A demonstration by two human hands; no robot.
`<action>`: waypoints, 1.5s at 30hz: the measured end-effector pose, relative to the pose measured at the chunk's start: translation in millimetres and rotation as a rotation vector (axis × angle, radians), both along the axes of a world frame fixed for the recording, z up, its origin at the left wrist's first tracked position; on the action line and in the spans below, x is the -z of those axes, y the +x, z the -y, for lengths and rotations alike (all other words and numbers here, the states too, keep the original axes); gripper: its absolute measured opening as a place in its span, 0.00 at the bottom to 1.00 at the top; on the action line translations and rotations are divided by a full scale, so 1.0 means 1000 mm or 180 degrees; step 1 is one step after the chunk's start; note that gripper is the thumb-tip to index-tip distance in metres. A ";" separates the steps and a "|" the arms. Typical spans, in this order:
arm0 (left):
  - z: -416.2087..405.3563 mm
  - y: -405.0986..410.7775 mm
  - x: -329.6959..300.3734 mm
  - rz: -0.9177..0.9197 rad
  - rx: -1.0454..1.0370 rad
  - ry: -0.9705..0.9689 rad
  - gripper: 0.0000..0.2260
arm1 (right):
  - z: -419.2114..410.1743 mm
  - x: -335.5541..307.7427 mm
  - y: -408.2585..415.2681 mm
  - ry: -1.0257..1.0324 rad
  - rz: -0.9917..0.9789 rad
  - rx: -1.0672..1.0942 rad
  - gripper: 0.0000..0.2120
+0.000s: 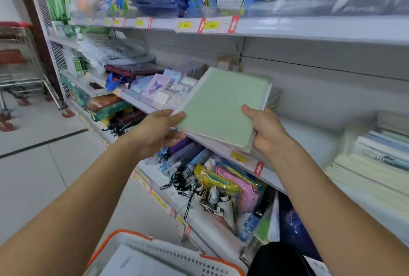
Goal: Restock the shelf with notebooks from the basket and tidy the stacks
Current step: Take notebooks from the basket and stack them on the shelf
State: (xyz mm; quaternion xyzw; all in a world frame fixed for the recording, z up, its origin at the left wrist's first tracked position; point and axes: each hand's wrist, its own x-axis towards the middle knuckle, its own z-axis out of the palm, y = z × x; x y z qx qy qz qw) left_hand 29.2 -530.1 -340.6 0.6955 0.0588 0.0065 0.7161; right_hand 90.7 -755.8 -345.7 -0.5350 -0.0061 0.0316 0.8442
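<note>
Basket [168,255] cut off by the lower edge; notebook stacks [374,156] right of it motion-blurred, covers unreadable; price tag [238,157] above the basket perhaps reads 8.00.

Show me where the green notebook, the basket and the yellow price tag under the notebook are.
green notebook [221,109], head view, middle of its cover.
basket [177,251], head view, white perforated rim.
yellow price tag [238,157], head view, centre of the label.

Head camera looks down, near the shelf [221,149].
</note>
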 end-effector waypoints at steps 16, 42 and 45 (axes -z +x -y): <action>0.083 0.153 0.005 0.0145 -0.0654 -0.0589 0.07 | 0.042 -0.004 0.110 -0.1742 0.0249 0.0247 0.16; 0.068 0.197 0.011 0.0597 -0.0178 0.2916 0.29 | 0.022 0.018 0.112 -0.3068 0.1041 0.1137 0.51; 0.050 0.137 0.052 0.1008 -0.0615 0.1713 0.19 | -0.012 0.052 0.031 -0.2417 0.2367 0.1875 0.20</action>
